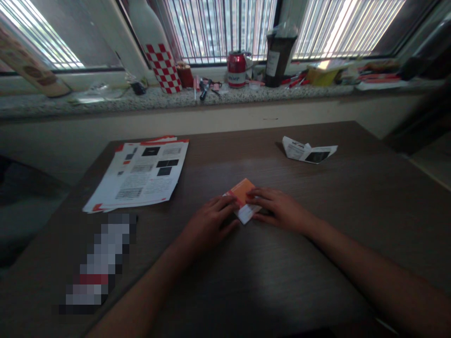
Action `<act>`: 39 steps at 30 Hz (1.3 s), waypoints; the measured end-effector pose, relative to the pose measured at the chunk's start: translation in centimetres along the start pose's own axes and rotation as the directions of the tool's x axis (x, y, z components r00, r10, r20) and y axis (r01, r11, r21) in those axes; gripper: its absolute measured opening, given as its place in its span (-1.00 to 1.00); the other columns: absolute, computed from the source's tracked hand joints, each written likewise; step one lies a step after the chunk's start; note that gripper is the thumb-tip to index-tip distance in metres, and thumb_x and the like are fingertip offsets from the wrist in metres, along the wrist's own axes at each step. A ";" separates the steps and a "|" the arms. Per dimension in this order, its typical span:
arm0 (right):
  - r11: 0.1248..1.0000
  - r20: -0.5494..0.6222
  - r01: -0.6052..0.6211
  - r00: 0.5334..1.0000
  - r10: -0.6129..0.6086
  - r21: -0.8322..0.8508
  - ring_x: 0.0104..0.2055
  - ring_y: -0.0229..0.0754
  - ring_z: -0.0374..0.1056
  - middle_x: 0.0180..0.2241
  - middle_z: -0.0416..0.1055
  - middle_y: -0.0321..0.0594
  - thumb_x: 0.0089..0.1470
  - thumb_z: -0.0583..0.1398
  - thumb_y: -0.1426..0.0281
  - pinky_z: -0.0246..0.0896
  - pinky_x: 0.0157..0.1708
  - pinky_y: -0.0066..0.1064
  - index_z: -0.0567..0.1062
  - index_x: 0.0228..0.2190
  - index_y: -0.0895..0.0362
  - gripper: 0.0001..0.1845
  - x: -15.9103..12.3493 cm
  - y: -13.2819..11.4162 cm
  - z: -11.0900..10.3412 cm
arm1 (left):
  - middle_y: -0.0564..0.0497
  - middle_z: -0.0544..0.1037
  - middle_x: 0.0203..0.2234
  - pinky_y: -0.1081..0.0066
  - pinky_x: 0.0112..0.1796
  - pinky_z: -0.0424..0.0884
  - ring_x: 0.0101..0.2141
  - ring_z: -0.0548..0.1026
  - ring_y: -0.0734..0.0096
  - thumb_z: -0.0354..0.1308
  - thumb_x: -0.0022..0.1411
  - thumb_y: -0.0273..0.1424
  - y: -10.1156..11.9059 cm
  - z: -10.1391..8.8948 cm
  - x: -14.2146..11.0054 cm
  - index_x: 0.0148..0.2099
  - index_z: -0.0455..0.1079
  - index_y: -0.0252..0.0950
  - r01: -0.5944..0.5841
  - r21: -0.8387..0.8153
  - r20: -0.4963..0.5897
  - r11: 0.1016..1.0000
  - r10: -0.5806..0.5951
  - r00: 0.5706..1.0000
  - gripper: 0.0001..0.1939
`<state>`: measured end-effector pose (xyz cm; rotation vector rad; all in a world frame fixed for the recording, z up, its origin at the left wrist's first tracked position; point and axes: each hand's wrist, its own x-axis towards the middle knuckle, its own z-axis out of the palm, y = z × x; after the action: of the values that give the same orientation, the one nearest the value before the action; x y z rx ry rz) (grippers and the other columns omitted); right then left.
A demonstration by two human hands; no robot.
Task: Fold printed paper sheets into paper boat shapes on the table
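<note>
A small sheet of folded paper (244,191), orange on its upper part and white with print at its lower corner, lies on the dark wooden table. My left hand (211,220) holds its left corner, fingertips on top and thumb near the lower edge. From the right, my right hand (276,209) grips the opposite side, with the fingers bent over the orange face and the thumb by the white edge. The fingertips of both hands cover parts of the paper's sides.
A stack of printed sheets (151,173) lies at the table's left. In front of it is a pixelated oblong object (100,263). A folded paper boat shape (306,151) stands at the back right. The windowsill holds a checkered bottle (164,65), a red can (236,70) and a dark cup (278,58).
</note>
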<state>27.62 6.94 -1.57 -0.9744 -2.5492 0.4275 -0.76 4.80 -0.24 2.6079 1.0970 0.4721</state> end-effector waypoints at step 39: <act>0.981 -0.132 0.009 0.991 0.017 0.192 0.00 -0.03 0.46 -0.06 0.55 -0.09 0.40 0.18 0.40 0.37 -0.02 -0.16 0.55 -0.10 0.07 -0.87 0.1 -0.5 0.6 | -0.11 0.56 0.02 0.09 -0.07 0.54 -0.05 0.55 0.09 0.24 0.44 -0.34 0.2 0.9 1.0 0.09 0.52 -0.21 -0.012 0.006 -0.109 1.000 0.012 0.994 -0.78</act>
<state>27.02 6.58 -1.85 -0.9052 -2.3377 0.5779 0.38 5.32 -0.83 2.6214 1.1179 0.6219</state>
